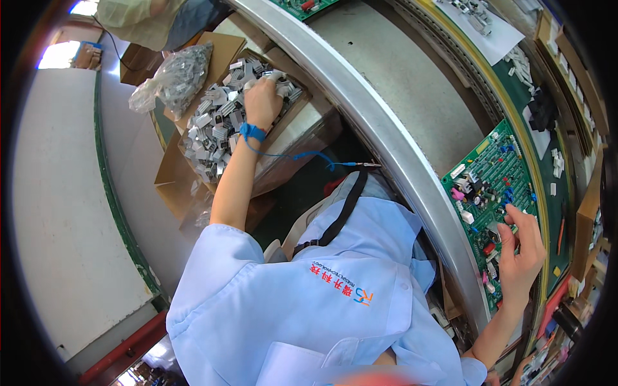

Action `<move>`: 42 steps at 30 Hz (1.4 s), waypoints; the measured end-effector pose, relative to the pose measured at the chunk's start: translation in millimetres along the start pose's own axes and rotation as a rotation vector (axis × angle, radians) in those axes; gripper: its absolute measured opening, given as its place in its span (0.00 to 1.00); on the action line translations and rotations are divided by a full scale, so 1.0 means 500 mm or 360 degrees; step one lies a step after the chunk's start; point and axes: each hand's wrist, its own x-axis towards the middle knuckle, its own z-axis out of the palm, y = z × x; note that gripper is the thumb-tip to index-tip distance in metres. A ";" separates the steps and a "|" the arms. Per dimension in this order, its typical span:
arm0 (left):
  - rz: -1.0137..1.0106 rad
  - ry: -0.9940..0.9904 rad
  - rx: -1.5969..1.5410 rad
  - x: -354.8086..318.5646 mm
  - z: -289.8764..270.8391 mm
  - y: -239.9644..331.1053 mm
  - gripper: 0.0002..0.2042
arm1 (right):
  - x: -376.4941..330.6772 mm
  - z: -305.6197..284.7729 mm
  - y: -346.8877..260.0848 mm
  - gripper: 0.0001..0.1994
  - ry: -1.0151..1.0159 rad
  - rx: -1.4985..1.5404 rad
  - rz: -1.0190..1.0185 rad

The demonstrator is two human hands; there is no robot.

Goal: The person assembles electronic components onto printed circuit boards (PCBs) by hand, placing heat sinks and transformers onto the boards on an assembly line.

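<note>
My left hand reaches into an open cardboard box of silvery finned metal heat sinks. White covers show on its fingertips, which are partly hidden among the pieces, so its grip is unclear. Around that wrist is a blue wrist strap. Its blue cord runs to a clip by the metal rail. On the right, my right hand is over a green circuit board crowded with components. Thumb and forefinger are bent with a gap between them, and no held part is visible.
A long silver rail curves between box and board. A clear bag of metal parts lies beside the box. Small white parts and a black item lie beyond the board. Another person is at the top left.
</note>
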 end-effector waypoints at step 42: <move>0.1555 -0.1074 -0.2647 -0.116 -0.363 0.679 0.23 | -0.245 0.035 -0.064 0.13 0.0762 0.1431 0.0626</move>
